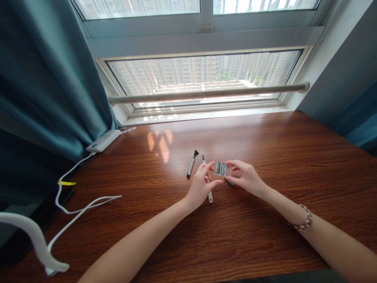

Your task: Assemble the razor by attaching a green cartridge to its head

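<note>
Above the desk my right hand (pixel 246 177) pinches a small clear case of razor cartridges (pixel 220 169) by its right end, between thumb and fingers. Green and dark strips show inside the case. My left hand (pixel 203 182) is open just left of it, thumb and fingers apart, with a gap to the case. Under my left hand lies a white toothbrush (pixel 210 197), its middle hidden by the hand. Farther left a grey and black razor handle (pixel 191 165) rests on the wood. A small dark green-edged piece (pixel 229 182) shows below my right fingers, partly covered.
The brown wooden desk (pixel 153 232) runs back to a window with a metal rail (pixel 206 94). At left are a white power strip or adapter (pixel 103 140), a looping white cable (pixel 73 212), a curved white stand (pixel 32 236) and a blue curtain (pixel 53 78).
</note>
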### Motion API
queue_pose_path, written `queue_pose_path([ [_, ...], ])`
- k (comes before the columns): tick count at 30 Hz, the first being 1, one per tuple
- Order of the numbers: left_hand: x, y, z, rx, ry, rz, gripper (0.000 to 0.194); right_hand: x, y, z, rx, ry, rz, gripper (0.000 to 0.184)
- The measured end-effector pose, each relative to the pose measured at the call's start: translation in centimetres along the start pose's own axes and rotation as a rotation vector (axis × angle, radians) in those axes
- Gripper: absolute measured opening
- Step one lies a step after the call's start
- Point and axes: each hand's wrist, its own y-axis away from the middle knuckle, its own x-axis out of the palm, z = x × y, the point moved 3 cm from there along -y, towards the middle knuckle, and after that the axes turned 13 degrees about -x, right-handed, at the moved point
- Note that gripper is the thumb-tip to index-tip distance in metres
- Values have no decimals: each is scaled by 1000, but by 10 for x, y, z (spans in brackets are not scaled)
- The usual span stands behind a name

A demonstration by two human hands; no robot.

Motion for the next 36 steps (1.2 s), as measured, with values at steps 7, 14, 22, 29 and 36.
queue_pose_path([
  [7,-8,-4,7,-23,-157,-130,19,-27,8,-67,181,482,-165,42],
  [14,-23,-10,11,-199,-521,-143,24,-33,14,-88,235,598,-216,47],
  [22,-20,-13,11,-424,-448,-38,24,-37,14,-76,390,747,-262,53],
  [29,1,-3,-4,-426,-131,106,23,4,10,-7,229,-143,-155,37],
  [36,23,12,-33,-133,202,131,31,17,25,32,293,-600,36,29],
])
